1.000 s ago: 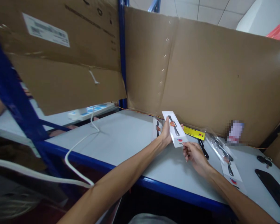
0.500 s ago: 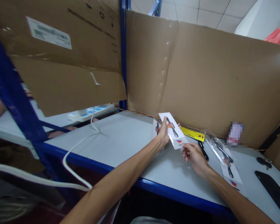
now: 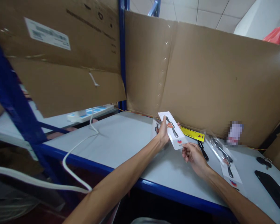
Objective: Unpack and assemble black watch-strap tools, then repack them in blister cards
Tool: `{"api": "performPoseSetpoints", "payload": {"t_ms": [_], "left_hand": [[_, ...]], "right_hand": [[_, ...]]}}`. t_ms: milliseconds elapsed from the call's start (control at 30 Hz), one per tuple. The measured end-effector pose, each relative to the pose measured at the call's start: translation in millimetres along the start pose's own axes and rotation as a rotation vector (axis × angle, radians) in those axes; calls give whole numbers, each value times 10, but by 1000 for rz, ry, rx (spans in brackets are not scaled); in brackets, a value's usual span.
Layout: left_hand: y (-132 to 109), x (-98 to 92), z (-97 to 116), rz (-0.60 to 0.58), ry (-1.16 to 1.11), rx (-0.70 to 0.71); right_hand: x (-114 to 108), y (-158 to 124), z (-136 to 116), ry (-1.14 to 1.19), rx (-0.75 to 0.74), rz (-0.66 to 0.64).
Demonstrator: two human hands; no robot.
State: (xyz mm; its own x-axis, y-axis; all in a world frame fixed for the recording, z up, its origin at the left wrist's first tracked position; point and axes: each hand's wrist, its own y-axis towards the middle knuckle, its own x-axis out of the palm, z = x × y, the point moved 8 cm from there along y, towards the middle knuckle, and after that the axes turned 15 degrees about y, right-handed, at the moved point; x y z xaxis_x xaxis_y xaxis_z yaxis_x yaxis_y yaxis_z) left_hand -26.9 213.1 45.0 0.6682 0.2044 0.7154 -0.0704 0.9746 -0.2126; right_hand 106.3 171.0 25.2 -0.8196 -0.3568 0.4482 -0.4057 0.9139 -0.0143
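A white printed card (image 3: pixel 178 142) with a picture of a dark-handled, orange-bladed tool is held tilted above the grey tabletop. My left hand (image 3: pixel 163 133) grips it, thumb on the front along the left edge and fingers mostly hidden behind. At the lower right corner, my right hand (image 3: pixel 193 154) pinches the card between thumb and fingers. Behind my left wrist lies another clear pack (image 3: pixel 155 128), partly covered. Just beyond my right hand are a yellow label card (image 3: pixel 193 134) and a black handle (image 3: pixel 203 151). Farther right lies a packaged tool (image 3: pixel 230 171) with a similar card.
Tall cardboard panels (image 3: pixel 200 74) wall the back and left. A blue rail (image 3: pixel 158 187) edges the table. A white cable (image 3: pixel 66 161) hangs across the left, near a power strip (image 3: pixel 91 113). Keys (image 3: pixel 264 161) and a flat black object (image 3: pixel 270 189) lie at right.
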Motion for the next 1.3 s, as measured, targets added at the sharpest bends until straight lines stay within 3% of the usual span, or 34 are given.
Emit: {"api": "performPoseSetpoints", "payload": {"t_ms": [133, 433, 600, 733, 867, 967, 1100, 1167, 1300], "left_hand": [[56, -61, 67, 18, -23, 23], [153, -375, 519, 110, -207, 124], [200, -493, 621, 159, -286, 134], [238, -587, 706, 205, -350, 160], [240, -787, 888, 290, -378, 271], [218, -936, 988, 348, -382, 314], [168, -1007, 1029, 362, -381, 318], [151, -958, 996, 326, -372, 287], [123, -739, 857, 228, -328, 196]], "right_hand": [[6, -21, -18, -28, 23, 5], [-12, -78, -95, -49, 71, -43], [-38, -77, -161, -15, 108, -37], [-95, -76, -344, -43, 108, -74], [-320, -110, -736, -170, 86, -90], [-624, -179, -1186, -203, -41, 14], [-908, -283, -1743, -70, -335, 115], [-986, -272, -1859, 6, -424, 143], [-1127, -89, -1834, -15, -512, 198]]}}
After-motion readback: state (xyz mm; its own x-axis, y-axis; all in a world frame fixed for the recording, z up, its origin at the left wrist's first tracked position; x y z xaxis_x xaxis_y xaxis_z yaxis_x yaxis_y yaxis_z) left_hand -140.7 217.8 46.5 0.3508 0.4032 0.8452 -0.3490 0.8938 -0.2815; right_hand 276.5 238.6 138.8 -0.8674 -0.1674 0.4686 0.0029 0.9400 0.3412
